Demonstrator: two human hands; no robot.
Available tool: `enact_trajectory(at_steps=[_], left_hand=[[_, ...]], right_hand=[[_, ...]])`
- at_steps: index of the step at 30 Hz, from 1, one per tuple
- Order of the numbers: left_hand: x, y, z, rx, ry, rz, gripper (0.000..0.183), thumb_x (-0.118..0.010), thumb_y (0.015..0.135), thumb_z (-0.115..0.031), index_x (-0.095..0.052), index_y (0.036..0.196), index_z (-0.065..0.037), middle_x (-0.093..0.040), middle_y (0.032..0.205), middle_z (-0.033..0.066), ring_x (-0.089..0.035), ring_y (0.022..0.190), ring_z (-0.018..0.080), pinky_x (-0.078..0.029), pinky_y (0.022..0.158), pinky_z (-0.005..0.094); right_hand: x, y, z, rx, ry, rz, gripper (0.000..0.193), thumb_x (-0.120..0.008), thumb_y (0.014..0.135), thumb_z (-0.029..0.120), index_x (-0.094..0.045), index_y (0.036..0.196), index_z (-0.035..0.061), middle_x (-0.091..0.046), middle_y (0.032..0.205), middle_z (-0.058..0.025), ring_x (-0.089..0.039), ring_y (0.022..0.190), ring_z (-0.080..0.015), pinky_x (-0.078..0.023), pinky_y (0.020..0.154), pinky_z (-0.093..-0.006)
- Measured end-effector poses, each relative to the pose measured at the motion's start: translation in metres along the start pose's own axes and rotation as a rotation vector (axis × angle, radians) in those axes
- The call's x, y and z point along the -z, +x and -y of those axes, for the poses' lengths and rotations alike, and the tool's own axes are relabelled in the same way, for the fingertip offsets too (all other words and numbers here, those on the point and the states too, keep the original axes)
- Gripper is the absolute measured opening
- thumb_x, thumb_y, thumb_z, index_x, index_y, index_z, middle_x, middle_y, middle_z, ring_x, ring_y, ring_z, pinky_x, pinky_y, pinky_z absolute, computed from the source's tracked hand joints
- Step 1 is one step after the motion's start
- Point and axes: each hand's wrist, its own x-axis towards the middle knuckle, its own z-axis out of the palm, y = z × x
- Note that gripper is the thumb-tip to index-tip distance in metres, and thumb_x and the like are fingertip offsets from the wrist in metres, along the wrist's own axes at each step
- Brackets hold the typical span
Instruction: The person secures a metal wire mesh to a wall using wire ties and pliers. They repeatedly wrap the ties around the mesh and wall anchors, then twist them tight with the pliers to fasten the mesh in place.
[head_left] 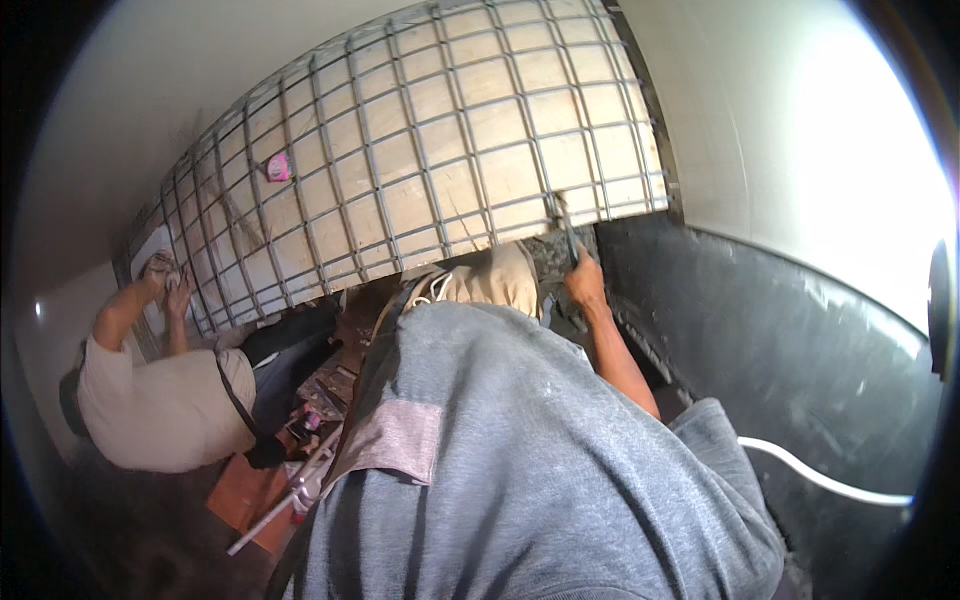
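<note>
My right hand is closed around a dark, slim hand tool, perhaps pincers. Its upper end meets the near edge of a steel rebar grid, close to the right corner. The bars cross in squares over a pale plywood panel. A small pink item with print on it sits on the grid toward the left. My left hand is not in view; my torso in a grey top fills the lower middle.
At the left, a co-worker in a light shirt bends with both hands by the grid's left end. Tools and debris lie near an orange-brown board and a metal rod. A dark wall and white hose are at right.
</note>
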Motion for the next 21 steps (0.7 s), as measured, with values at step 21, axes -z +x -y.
enact_trajectory(at_steps=[21], left_hand=[[0.075, 0.08, 0.036, -0.475, 1.058, -0.299, 0.036, -0.056, 0.091, -0.026, -0.065, 0.11, 0.002, -0.068, 0.1, 0.0218, -0.064, 0.092, 0.0386, -0.051, 0.082, 0.044]], right_hand=[[-0.058, 0.194, 0.152, 0.401, -0.053, -0.211, 0.04, -0.069, 0.076, 0.019, -0.06, 0.107, -0.0049, -0.065, 0.088, -0.021, -0.063, 0.078, -0.0321, -0.049, 0.073, -0.041]])
